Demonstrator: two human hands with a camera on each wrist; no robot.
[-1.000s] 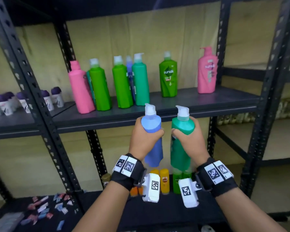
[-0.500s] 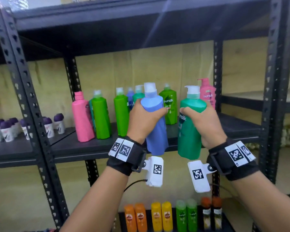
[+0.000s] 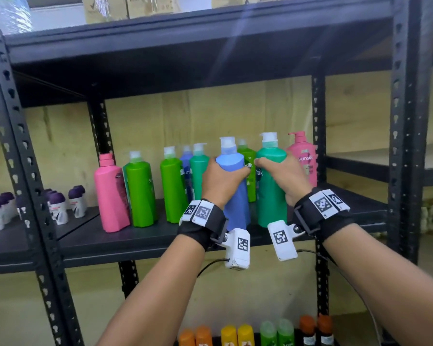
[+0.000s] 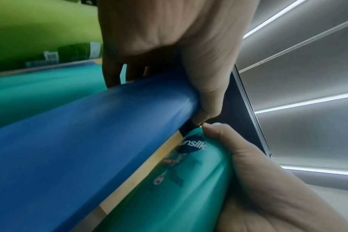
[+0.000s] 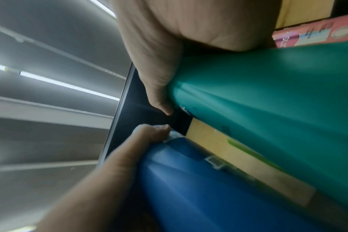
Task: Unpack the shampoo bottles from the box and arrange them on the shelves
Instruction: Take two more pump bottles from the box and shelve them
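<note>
**Head view: two bottles upright, shelf slot straight ahead**

Head view first, reading from the left. On the middle shelf (image 3: 140,239) I see a pink bottle (image 3: 110,193), then two bright green bottles (image 3: 140,191), then a darker blue one and a teal one tucked close behind my left hand (image 3: 221,182). That hand is wrapped round the upper body of the blue bottle (image 3: 233,186), thumb across its front and fingers curled behind it. Just beside it, my right hand (image 3: 289,178) is wrapped the same way round the teal bottle (image 3: 270,186). Both bottles stand with their long axes vertical, white pump tops up, and their bases look level with the shelf surface or just above it; I cannot tell whether they touch it. To the right stands a pink Sunsilk bottle (image 3: 305,158), near the rear upright.

The left wrist view shows the thumbs of the two hands almost meeting between the two bottles, which lie nearly parallel with a narrow gap between them.

As I judge it, the move ahead turns on depth: the free shelf space lies directly under and just in front of the held bottles, ahead of the green bottle (image 3: 248,166) standing behind them. Each hand is equally close, so both can lower straight down, keeping the bottles vertical and clear of their neighbours.
</note>
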